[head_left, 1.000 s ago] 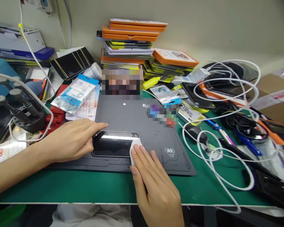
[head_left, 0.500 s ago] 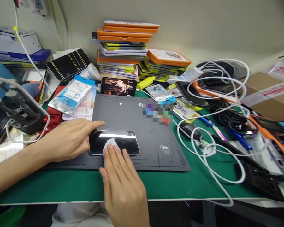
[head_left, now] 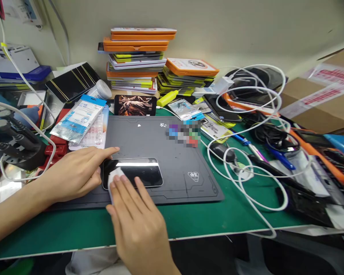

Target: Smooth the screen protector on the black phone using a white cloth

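A smartphone (head_left: 143, 172) with a dark, glossy screen lies face up on a grey work mat (head_left: 172, 152). My left hand (head_left: 74, 173) holds its left end, index finger stretched along the far side and the other fingers curled at the near side. Under the fingertips of my right hand (head_left: 140, 221) a folded white wipe (head_left: 114, 176) is pressed onto the left part of the screen. The fingers of that hand lie fairly straight over the wipe and hide part of it.
Behind the mat a second phone (head_left: 135, 105) is propped up, its screen lit. Boxes in a stack (head_left: 137, 57) stand against the wall. White cable (head_left: 240, 183) loops over the right side. A screwdriver holder (head_left: 23, 149) stands at left, a cardboard box (head_left: 318, 95) at far right.
My right hand has slid the wipe leftward across the phone's screen, closer to my left hand. My left hand stays at the phone's left end. The camera view has shifted slightly.
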`<state>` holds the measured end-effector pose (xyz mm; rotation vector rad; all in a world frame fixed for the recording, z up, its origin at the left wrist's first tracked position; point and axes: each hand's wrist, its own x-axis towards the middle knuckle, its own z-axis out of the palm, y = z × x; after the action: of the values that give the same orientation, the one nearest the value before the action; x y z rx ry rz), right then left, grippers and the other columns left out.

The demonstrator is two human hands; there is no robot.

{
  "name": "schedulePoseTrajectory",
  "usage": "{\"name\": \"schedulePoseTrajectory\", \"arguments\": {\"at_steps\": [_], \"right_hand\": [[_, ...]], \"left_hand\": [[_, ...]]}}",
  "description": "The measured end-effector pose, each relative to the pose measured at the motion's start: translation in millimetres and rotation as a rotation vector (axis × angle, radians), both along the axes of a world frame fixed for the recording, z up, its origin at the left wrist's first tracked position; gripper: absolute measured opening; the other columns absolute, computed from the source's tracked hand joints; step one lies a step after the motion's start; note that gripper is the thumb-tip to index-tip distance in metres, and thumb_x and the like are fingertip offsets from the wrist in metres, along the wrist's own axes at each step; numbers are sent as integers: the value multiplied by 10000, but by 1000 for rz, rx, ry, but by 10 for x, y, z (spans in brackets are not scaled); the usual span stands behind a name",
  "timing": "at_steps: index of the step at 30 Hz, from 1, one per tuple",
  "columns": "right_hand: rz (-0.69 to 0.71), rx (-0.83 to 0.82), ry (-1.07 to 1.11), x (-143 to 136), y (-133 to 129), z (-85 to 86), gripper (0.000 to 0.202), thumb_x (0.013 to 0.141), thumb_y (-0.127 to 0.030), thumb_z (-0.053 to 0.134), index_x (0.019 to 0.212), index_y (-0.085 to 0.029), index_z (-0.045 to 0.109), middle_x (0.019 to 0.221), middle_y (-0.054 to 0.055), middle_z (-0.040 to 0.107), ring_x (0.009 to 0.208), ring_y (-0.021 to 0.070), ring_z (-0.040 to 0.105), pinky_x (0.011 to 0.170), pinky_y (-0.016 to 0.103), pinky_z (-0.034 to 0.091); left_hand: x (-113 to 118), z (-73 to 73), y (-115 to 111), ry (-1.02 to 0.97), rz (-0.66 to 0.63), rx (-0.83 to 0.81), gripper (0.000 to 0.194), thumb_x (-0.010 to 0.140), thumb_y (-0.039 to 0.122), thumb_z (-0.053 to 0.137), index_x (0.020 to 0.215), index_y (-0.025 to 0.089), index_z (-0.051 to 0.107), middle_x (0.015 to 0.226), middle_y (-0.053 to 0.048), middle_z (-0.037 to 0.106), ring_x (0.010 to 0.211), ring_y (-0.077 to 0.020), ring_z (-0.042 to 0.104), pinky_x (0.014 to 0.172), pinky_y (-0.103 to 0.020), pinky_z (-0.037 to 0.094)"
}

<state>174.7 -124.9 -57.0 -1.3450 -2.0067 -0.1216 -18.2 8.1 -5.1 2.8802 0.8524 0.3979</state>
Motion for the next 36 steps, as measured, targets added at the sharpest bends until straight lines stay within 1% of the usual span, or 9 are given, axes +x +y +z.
{"name": "schedulePoseTrajectory", "arguments": {"at_steps": [5,8,13,18,23,26,29,34,36], "right_hand": [[-65,21,-97,487,-93,0,374,1062,-84,583,1427,-33,647,1465,141,697,1467,235,598,1319,449,395],[-99,37,-151,585,-150,-31,385,1061,-93,606,1436,-13,635,1451,174,703,1451,247,613,1303,450,411],[-166,68,-174,493,-124,-45,391,1054,-131,652,1418,11,647,1427,202,713,1375,265,677,1281,428,433],[-203,57,-165,481,12,-16,341,1074,-139,620,1392,-28,677,1375,160,753,1325,256,712,1259,433,462],[-248,69,-224,469,129,-2,321,1100,-186,592,1359,-29,699,1371,157,752,1275,265,742,1214,439,509],[-229,60,-231,411,195,11,328,1103,-187,583,1369,-31,697,1401,153,733,1282,280,737,1187,454,537],[-191,47,-210,299,268,30,343,1109,-192,562,1381,-27,691,1434,151,709,1311,291,720,1177,458,556],[-85,5,-174,50,368,43,392,1132,-222,494,1400,1,673,1469,162,685,1372,292,678,1214,454,538],[-64,-7,-165,12,377,43,398,1137,-224,477,1408,-4,670,1478,156,680,1388,287,666,1226,452,526]], "left_hand": [[21,8,-25,17,5,24,541,992,124,383,1524,144,481,1228,-110,774,1095,-264,756,952,-378,583],[32,-3,-29,22,11,26,540,987,114,377,1513,120,501,1202,-115,773,1065,-266,756,926,-377,578],[48,-25,-32,3,7,31,536,991,122,388,1513,111,507,1184,-118,770,1051,-272,754,911,-385,580],[32,-18,-46,-13,18,24,523,993,119,367,1492,115,522,1199,-107,778,1066,-255,761,919,-361,578],[24,14,-63,-65,41,26,513,990,110,339,1453,103,559,1152,-89,800,1033,-229,779,887,-319,578],[41,40,-75,-80,50,48,512,978,102,333,1425,102,581,1109,-78,808,992,-217,786,860,-304,578],[47,53,-84,-85,47,61,507,972,104,339,1413,106,590,1098,-78,812,981,-225,793,843,-312,587],[5,27,-56,-83,31,65,503,976,117,349,1423,109,581,1139,-93,816,997,-245,805,827,-337,609],[-14,15,-41,-77,35,66,504,975,121,351,1428,121,574,1151,-85,818,1001,-238,807,833,-332,610]]}}
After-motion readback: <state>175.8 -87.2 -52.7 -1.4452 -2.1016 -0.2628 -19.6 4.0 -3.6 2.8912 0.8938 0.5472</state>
